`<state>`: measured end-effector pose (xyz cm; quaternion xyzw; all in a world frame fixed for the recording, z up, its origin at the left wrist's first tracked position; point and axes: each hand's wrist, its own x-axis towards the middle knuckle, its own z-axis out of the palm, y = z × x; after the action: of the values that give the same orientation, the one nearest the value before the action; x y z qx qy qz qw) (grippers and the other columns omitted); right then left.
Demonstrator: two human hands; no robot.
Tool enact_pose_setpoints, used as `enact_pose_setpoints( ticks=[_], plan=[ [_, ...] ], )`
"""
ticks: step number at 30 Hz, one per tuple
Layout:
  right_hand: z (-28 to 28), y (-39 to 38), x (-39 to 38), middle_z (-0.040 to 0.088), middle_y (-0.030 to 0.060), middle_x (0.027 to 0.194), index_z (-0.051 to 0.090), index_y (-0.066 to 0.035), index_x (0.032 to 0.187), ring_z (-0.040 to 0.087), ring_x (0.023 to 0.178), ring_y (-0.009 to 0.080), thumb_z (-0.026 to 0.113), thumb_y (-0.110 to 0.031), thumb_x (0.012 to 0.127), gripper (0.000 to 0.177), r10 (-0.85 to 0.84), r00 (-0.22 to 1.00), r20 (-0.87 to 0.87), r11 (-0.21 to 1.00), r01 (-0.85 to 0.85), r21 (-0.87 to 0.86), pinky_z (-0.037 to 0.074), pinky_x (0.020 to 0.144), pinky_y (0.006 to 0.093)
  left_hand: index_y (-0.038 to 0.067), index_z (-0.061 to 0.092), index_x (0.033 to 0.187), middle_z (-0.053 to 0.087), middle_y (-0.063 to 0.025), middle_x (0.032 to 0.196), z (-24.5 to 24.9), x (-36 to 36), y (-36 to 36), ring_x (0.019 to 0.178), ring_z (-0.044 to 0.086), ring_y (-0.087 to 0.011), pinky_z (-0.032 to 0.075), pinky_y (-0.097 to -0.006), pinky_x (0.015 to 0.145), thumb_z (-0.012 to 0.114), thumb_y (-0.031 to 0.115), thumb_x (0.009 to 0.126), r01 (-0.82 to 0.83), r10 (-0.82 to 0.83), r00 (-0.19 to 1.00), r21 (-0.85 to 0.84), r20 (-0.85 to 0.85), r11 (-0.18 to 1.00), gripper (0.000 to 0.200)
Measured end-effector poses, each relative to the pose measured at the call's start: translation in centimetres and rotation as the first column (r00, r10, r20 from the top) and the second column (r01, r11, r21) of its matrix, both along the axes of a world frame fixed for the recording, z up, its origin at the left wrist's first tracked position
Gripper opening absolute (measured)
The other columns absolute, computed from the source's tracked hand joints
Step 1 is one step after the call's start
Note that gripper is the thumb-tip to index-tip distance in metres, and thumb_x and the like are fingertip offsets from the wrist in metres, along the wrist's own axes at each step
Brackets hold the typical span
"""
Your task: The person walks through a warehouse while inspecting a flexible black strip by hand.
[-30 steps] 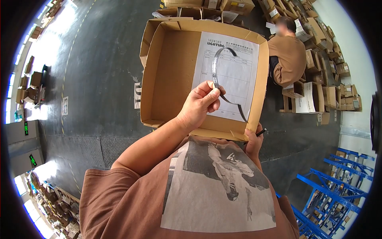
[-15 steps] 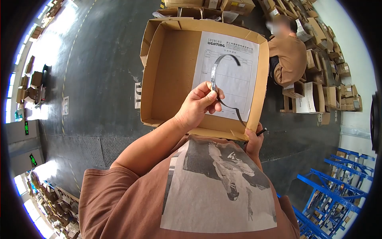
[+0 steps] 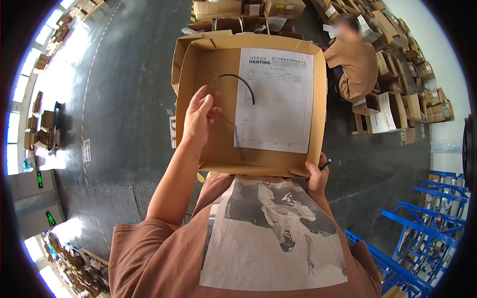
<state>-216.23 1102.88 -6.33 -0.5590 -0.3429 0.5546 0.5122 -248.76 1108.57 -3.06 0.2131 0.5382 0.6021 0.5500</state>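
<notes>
A shallow cardboard box (image 3: pixel 213 54) is in front of my body, with a printed white form (image 3: pixel 278 104) lying along its right side. My left hand (image 3: pixel 198 116) is over the left part of the box, fingers stretched out and apart. Just beyond its fingertips a thin black curved strip (image 3: pixel 241 78) hangs or falls over the box; it is partly blurred, and its tail reaches toward the near wall. My right hand (image 3: pixel 316 176) grips the near right corner of the box, with a black pen-like stick (image 3: pixel 325 164) poking out between its fingers.
Another person (image 3: pixel 355 62) crouches at the right beside stacked cartons (image 3: pixel 417 107). More cartons (image 3: pixel 218 9) stand beyond the box. Blue metal racks (image 3: pixel 427 223) are at the lower right. Dark floor (image 3: pixel 129 99) stretches off to the left.
My left hand has moved left from over the form, and its pinch on the black strip has loosened. The strip has shifted left too. My right hand keeps its grip on the box corner.
</notes>
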Motion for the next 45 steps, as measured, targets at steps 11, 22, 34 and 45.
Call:
enact_pose_setpoints(
  ticks=[11, 22, 34, 45],
  plan=[
    [0.5, -0.1, -0.3, 0.057, 0.0081, 0.099, 0.048, 0.003, 0.110, 0.054, 0.091, 0.0152, 0.047, -0.002, 0.074, 0.036, 0.008, 0.999, 0.034, 1.000, -0.008, -0.019, 0.041, 0.083, 0.0279, 0.007, 0.046, 0.124, 0.052, -0.0048, 0.117, -2.1, -0.4, -1.1, 0.090, 0.058, -0.0110, 0.044, -0.0228, 0.065, 0.056, 0.020, 0.087, -0.081, 0.046, 0.932, -0.082, -0.360, 0.993, 0.040],
    [0.6, 0.1, -0.9, 0.057, 0.0079, 0.100, 0.048, 0.003, 0.110, 0.053, 0.092, 0.0143, 0.048, -0.001, 0.075, 0.035, -0.005, 1.000, -0.019, 0.999, 0.004, -0.037, 0.041, 0.084, 0.0270, 0.011, 0.059, 0.101, 0.062, -0.0051, 0.071, -0.4, 1.6, -2.7, 0.072, 0.062, -0.0249, 0.048, -0.0370, 0.065, 0.062, 0.039, 0.077, 0.117, -0.468, 0.084, -0.458, -0.879, 0.881, 0.037],
    [0.2, 0.5, -0.5, 0.057, 0.0096, 0.102, 0.048, 0.005, 0.110, 0.054, 0.094, 0.0147, 0.048, 0.001, 0.075, 0.036, 0.012, 0.999, -0.045, 0.999, -0.014, -0.043, 0.042, 0.085, 0.0270, 0.009, 0.061, 0.091, 0.064, -0.0119, 0.088, -3.0, 0.2, -1.5, 0.083, 0.061, -0.0295, 0.048, -0.0392, 0.073, 0.055, 0.018, 0.077, 0.089, -0.427, 0.129, -0.419, -0.895, 0.904, 0.017],
    [0.4, 0.9, -0.4, 0.057, 0.0105, 0.102, 0.047, 0.006, 0.111, 0.055, 0.094, 0.0148, 0.049, 0.000, 0.073, 0.038, 0.015, 0.999, -0.038, 0.998, -0.017, -0.057, 0.042, 0.084, 0.0267, 0.007, 0.062, 0.095, 0.064, -0.0103, 0.081, -4.7, -1.9, -0.8, 0.075, 0.062, -0.0251, 0.049, -0.0340, 0.070, 0.056, 0.015, 0.076, 0.086, -0.312, 0.408, -0.304, -0.858, 0.949, 0.021]
  ],
)
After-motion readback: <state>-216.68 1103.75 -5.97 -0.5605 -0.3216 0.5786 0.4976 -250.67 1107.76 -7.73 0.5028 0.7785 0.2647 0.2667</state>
